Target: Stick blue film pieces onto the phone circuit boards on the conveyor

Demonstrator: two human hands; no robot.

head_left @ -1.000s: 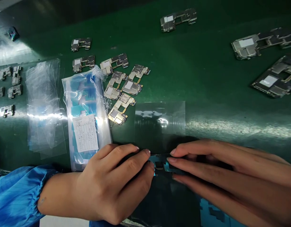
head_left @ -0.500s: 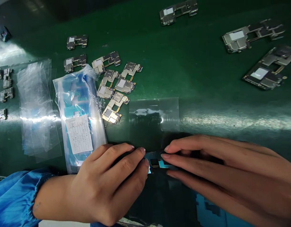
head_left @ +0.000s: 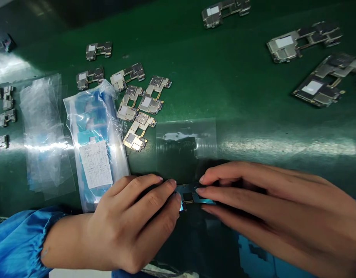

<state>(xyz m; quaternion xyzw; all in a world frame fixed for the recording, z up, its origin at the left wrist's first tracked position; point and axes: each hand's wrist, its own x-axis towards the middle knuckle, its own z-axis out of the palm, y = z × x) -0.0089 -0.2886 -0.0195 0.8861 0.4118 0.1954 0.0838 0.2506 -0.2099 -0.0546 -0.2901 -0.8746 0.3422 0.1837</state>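
The left hand [head_left: 137, 220] and right hand [head_left: 261, 200] hold opposite ends of a blue-filmed circuit board [head_left: 186, 189] in a narrow grip, near a clear plastic sheet [head_left: 186, 139] on the counter [head_left: 224, 85].

Beyond the left hand [head_left: 140, 224] lies a clear plastic bag [head_left: 116, 154] bearing a white paper label [head_left: 96, 164], beside flat, clear plastic sheets [head_left: 44, 131].

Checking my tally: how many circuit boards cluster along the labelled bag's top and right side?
6: two boards above the bag, one right of those, three lower beside it; the bag may hide more.
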